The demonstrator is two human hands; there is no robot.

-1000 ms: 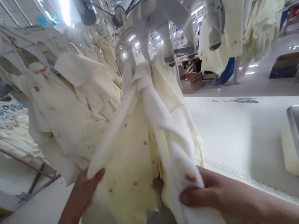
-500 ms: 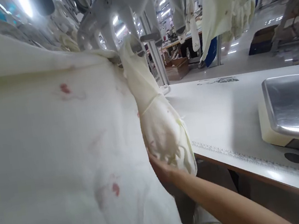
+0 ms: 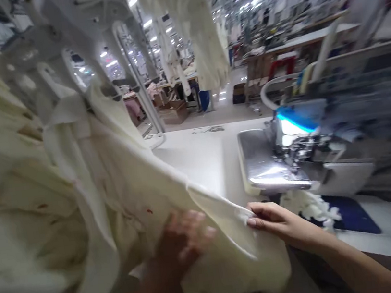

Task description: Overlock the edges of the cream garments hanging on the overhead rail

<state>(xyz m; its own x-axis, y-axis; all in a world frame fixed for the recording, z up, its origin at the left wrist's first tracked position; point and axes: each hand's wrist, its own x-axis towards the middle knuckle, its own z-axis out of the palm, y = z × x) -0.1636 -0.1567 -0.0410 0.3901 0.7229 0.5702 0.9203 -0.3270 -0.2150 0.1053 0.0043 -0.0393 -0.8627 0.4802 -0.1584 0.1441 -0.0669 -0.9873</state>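
Note:
A pale cream garment piece (image 3: pixel 157 186) with small reddish marks hangs from a grey hanger clamp (image 3: pixel 111 93) and slants down to the right. At its right edge my right hand (image 3: pixel 275 220) is closed, thumb and fingers pinching the seamed border. My left hand (image 3: pixel 184 237), blurred, lies against the front of the cloth with its fingers outstretched. More cream cloth (image 3: pixel 25 204) hangs in folds at the left, beside the left hand.
Beyond the cloth is a white worktable (image 3: pixel 196 151). A sewing machine (image 3: pixel 300 141) with a lit blue-edged lamp and a shiny metal plate (image 3: pixel 266 160) stands at right. White scraps (image 3: pixel 309 205) lie below it. A metal post (image 3: pixel 148 104) rises at the table's back.
My view has swung right, bringing the sewing machine in. My left hand has come into view on the cloth. My right hand has gone from behind the cloth to pinching its edge.

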